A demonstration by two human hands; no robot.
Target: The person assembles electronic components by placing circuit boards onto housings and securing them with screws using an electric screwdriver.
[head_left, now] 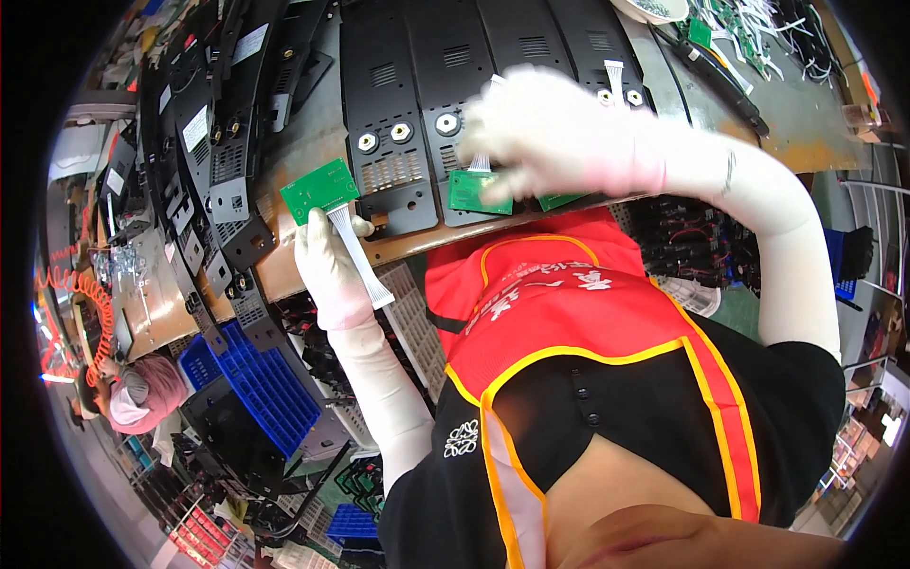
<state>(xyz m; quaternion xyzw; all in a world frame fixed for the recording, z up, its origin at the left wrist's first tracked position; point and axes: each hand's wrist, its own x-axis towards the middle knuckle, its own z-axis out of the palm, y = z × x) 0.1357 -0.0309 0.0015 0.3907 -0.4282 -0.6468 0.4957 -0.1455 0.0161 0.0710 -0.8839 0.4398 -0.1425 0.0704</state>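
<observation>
My left hand (332,270), in a white glove, is closed on the lower edge of a green circuit board (320,192) at the table's front edge. From that board hangs a white ribbon cable (358,256) with a connector at its end. My right hand (531,133), also gloved, is over the black metal panels (393,133); motion smears its fingers, so I cannot tell what they grip. Just below it, a second green circuit board (469,192) lies on a panel with a white cable rising from it. Part of another green board (561,200) shows under my right wrist.
Stacked black metal parts (213,133) stand at the left of the table. A white bowl (654,9) of small parts and a heap of green boards with white cables (749,28) are at the far right. A black tool (711,76) lies nearby. A blue crate (261,389) is lower left.
</observation>
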